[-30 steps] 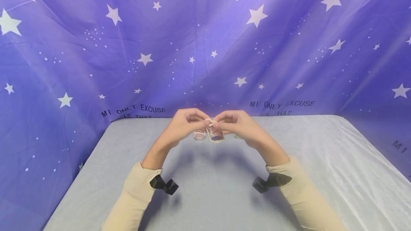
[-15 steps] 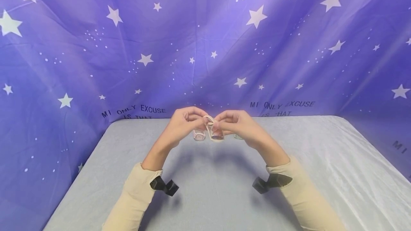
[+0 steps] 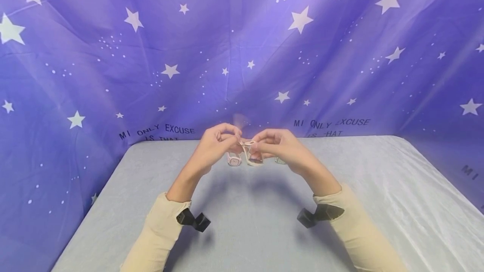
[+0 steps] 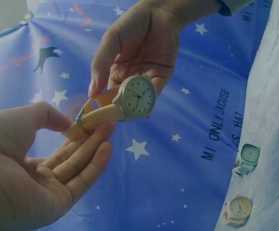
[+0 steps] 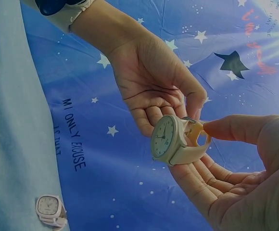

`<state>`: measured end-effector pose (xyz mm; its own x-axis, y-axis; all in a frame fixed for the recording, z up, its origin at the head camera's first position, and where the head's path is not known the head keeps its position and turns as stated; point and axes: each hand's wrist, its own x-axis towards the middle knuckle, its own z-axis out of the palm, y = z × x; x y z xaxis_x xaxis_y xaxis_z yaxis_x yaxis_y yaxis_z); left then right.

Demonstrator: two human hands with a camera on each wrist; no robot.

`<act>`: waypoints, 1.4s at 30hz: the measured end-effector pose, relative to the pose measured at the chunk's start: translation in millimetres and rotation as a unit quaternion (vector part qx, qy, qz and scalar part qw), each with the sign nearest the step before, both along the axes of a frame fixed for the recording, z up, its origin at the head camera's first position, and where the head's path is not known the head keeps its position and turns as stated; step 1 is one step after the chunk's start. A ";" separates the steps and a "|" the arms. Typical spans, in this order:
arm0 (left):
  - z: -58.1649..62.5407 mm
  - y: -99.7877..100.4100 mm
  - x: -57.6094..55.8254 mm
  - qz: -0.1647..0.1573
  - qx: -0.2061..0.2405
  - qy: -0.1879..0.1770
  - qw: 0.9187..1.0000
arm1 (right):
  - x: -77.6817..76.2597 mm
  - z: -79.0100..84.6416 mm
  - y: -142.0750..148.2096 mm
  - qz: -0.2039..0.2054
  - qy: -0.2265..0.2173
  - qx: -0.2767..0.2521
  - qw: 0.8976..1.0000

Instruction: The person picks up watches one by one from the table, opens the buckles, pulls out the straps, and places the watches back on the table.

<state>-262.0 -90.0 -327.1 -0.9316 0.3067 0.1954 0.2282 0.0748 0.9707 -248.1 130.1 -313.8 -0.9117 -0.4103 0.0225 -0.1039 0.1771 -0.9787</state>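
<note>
Both hands hold a cream wristwatch (image 4: 138, 98) up in front of me. Its round pale dial hangs below the fingers in the head view, the strap bent into a loop. My left hand (image 3: 211, 150) pinches the strap beside the metal buckle (image 4: 83, 121) with thumb and fingertips. Opposite it, my right hand (image 3: 280, 146) pinches the strap between thumb and fingers. In the right wrist view, the strap's loop (image 5: 190, 153) curves between the right thumb and fingers, and the left fingertips meet it by the buckle.
Behind the hands on the pale grey cloth (image 3: 249, 221) lie a pink square watch (image 3: 234, 161) and a green square watch (image 4: 249, 154). A beige round watch (image 4: 239, 208) lies near the green one. A purple star-patterned curtain (image 3: 242, 53) rises at the table's back edge.
The strap loop rose between the fingertips, then came down flatter. My left fingers have shifted slightly up and left; the right hand has hardly moved.
</note>
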 end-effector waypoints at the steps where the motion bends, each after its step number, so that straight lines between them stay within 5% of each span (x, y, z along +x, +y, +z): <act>1: 0.0 -0.1 0.1 0.002 0.001 -0.001 1.000 | 0.1 0.0 0.1 0.001 0.000 -0.001 1.000; 17: -0.9 -4.8 -0.3 -0.060 0.041 0.040 0.997 | -2.3 -3.9 4.6 0.022 -0.025 -0.034 0.999; 29: 0.6 -5.3 4.8 -0.060 0.025 0.051 0.997 | -0.3 -1.1 4.2 0.026 -0.041 -0.002 0.999; 42: 3.4 -4.5 4.3 -0.071 0.043 0.048 0.995 | -4.8 -2.0 7.7 0.056 -0.080 -0.091 0.991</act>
